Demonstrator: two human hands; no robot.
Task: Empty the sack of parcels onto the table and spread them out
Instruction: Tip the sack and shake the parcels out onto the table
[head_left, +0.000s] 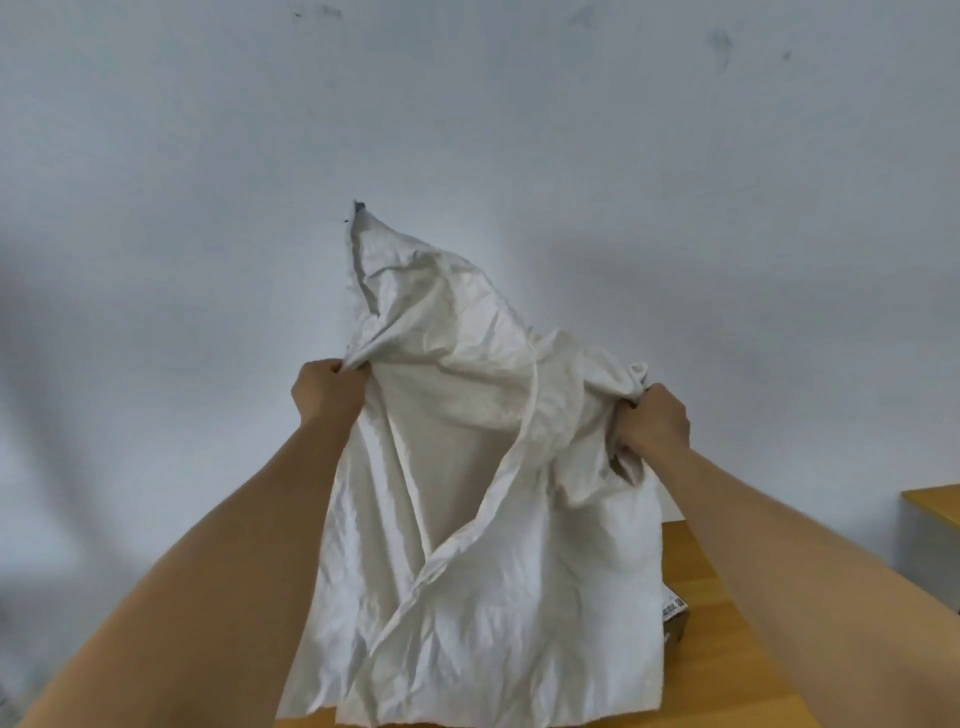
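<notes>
A limp white woven sack (467, 467) hangs upside down in front of me, lifted high above the wooden table (722, 623). My left hand (324, 387) grips a bunched corner of the sack at its left side. My right hand (652, 421) grips gathered fabric at its right side. The sack's open mouth hangs down near the table. The corner of one dark parcel (675, 621) with a barcode label peeks out from behind the sack's right edge, lying on the table. Any other parcels are hidden behind the sack.
A plain white wall (467, 104) fills the background. A second wooden tabletop (932, 501) stands at the far right, apart from mine.
</notes>
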